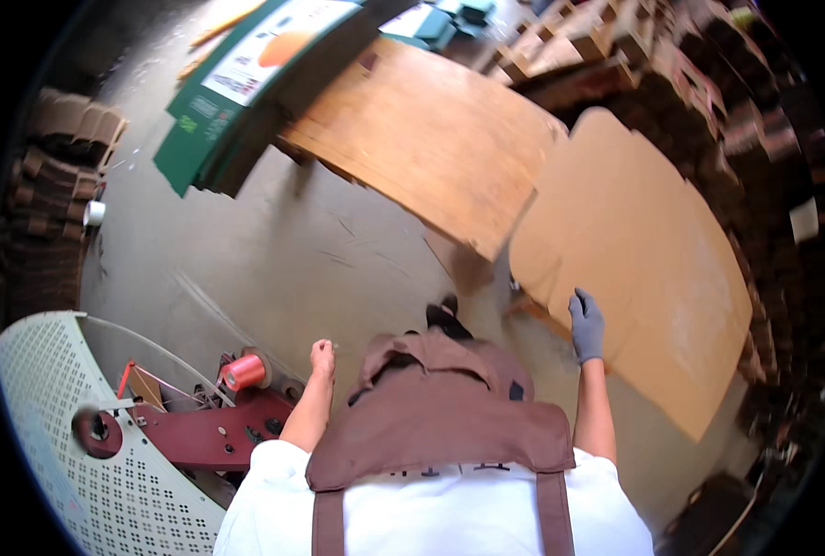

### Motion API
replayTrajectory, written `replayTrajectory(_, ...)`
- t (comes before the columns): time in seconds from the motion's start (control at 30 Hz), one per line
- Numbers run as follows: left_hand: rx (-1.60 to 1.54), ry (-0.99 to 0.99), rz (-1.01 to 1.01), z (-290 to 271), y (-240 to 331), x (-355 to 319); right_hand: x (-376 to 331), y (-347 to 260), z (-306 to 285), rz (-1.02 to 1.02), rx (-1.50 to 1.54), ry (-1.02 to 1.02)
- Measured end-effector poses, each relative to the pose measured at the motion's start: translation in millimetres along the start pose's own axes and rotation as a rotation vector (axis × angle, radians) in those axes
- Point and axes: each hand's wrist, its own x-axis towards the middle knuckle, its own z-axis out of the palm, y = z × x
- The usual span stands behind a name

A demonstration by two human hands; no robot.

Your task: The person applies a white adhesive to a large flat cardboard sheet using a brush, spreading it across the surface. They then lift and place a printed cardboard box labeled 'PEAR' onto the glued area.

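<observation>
My left hand is bare and held over the floor beside my brown apron. Its fingers are curled closed; whatever they may hold is hidden or too small to make out. On the right, my right hand wears a grey glove, its fingers loosely bent and apart, with nothing seen in them. It hovers over or touches the near left edge of a large tan board-like sheet; which of the two I cannot tell. Beyond the sheet, a wooden tabletop extends to the far left.
Green printed flat cartons lie stacked at the tabletop's far left end. A maroon machine with a red tape roll and a pale perforated panel stands near left. Brown cardboard stacks line the left; wooden pallets are far right.
</observation>
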Motion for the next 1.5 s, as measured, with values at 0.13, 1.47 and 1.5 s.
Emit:
replayTrajectory(0.13,-0.116,0.319,0.329,-47,137,68,111,-113,75,-0.241,0.058,-0.139)
replayTrajectory(1.47,0.104,0.037,0.575,-371,580,409,246,-560,455,-0.475,0.09,-0.214)
replayTrajectory(1.5,0.002,-0.034,0.526,-376,580,403,246,-565,455,-0.353,0.213,-0.221)
